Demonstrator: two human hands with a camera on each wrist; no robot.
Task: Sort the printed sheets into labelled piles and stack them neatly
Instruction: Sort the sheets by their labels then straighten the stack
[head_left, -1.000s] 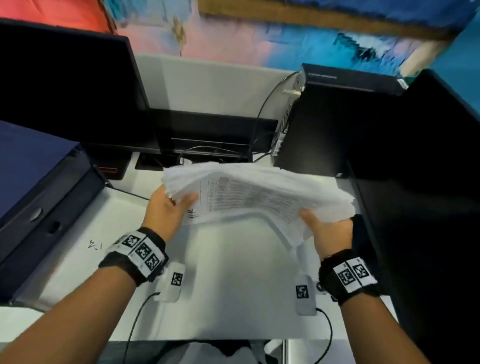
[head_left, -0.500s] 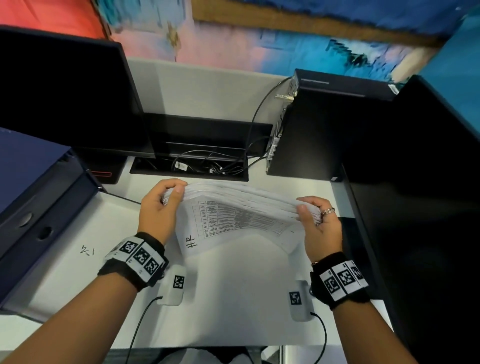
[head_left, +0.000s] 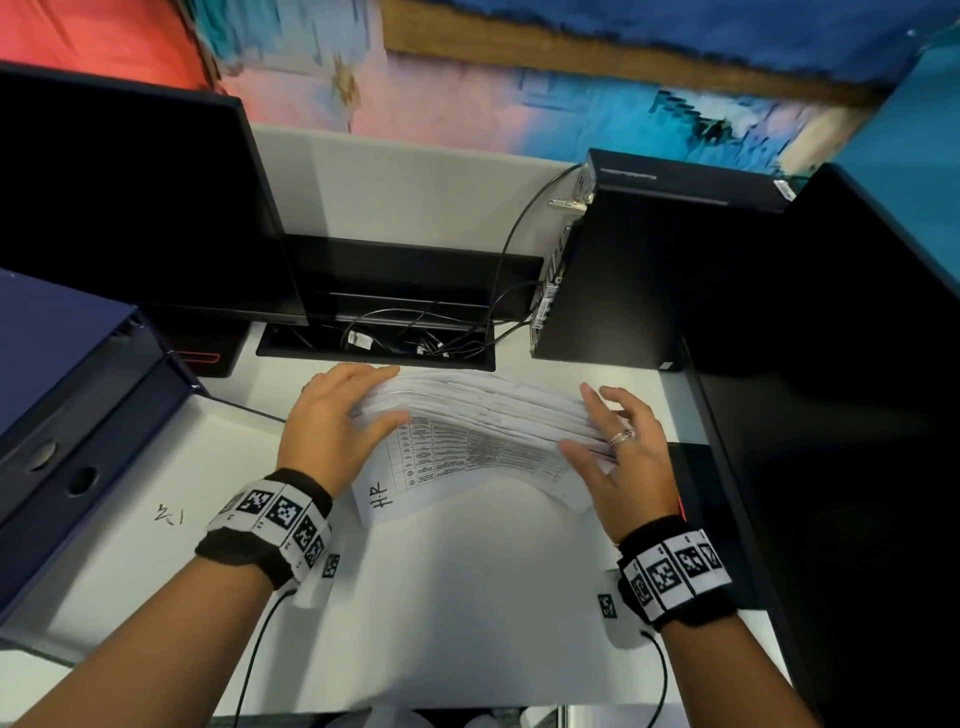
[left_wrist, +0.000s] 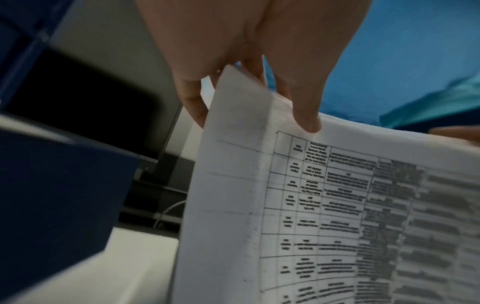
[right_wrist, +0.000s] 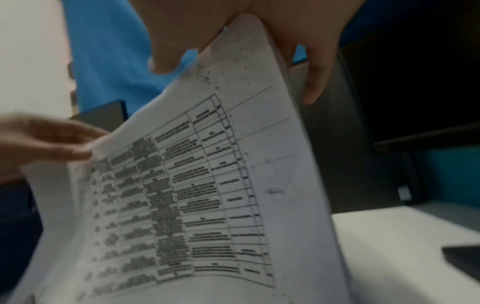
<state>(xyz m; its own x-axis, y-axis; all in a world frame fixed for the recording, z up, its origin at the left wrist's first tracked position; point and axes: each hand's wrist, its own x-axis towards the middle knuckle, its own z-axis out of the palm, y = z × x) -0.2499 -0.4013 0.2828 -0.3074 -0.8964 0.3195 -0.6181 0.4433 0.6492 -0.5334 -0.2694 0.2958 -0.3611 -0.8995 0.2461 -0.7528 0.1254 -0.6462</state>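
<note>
The printed sheets (head_left: 483, 415) are stood edgewise on the far worktop (head_left: 467, 597), clamped at each end by left hand (head_left: 332, 421) and right hand (head_left: 623, 457); squaring seems under way; flush tapping is needed next

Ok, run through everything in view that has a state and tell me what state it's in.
Stack, held at both ends, bowed, edges uneven, front sheet marked H.R.
Left hand, grips the left end of the sheets.
Right hand, pinches the right end, thumb in front.
Monitor, screen dark.
Cable hatch, open, cables inside.
Computer, cables plugged into its back.
</note>
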